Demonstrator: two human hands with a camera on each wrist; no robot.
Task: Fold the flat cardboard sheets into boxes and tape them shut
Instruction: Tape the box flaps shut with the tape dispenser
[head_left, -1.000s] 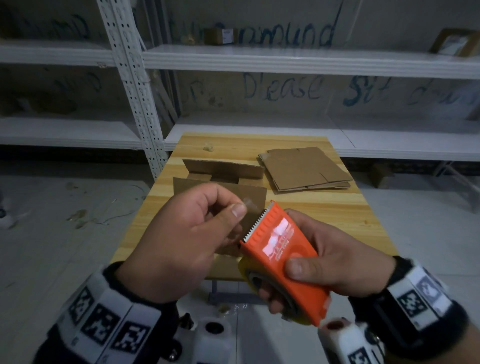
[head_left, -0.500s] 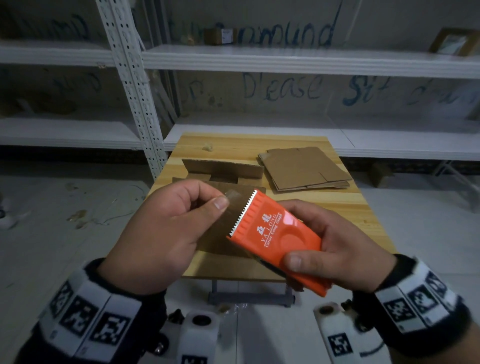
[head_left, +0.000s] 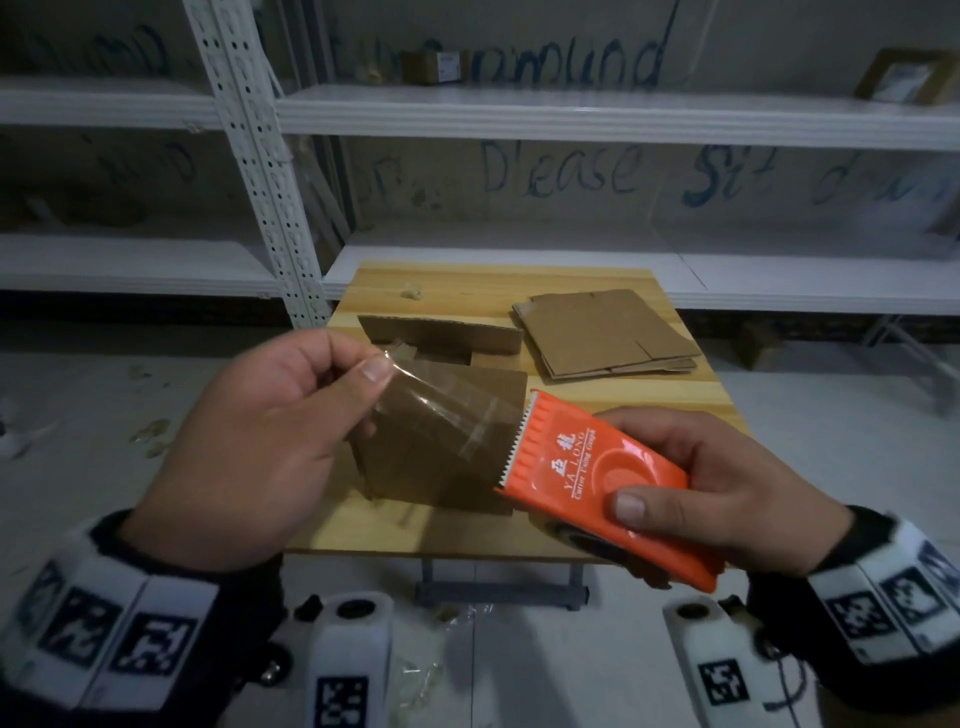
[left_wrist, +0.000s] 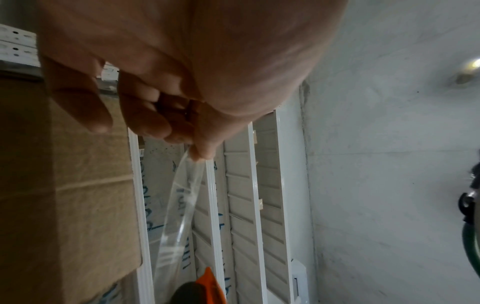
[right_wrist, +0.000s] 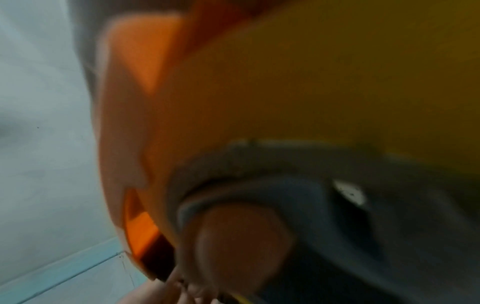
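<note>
My right hand (head_left: 691, 493) grips an orange tape dispenser (head_left: 597, 483) above the near edge of the wooden table (head_left: 467, 286). My left hand (head_left: 291, 415) pinches the free end of the clear tape (head_left: 441, 410) between thumb and forefinger; a strip stretches from there to the dispenser's toothed edge. In the left wrist view the clear tape (left_wrist: 179, 205) hangs from my fingertips (left_wrist: 200, 152) down to the orange dispenser (left_wrist: 207, 288). The right wrist view is filled by the blurred dispenser (right_wrist: 259, 102). Below the tape a half-folded cardboard box (head_left: 441, 467) sits on the table, flaps open.
A stack of flat cardboard sheets (head_left: 602, 332) lies at the table's back right. White metal shelving (head_left: 571, 109) runs along the wall behind, with an upright post (head_left: 249, 156) at the table's left. Bare floor lies on both sides.
My hands have drawn apart: the left moved up and left with the tape end, the right shifted right, so a longer strip of tape is pulled out.
</note>
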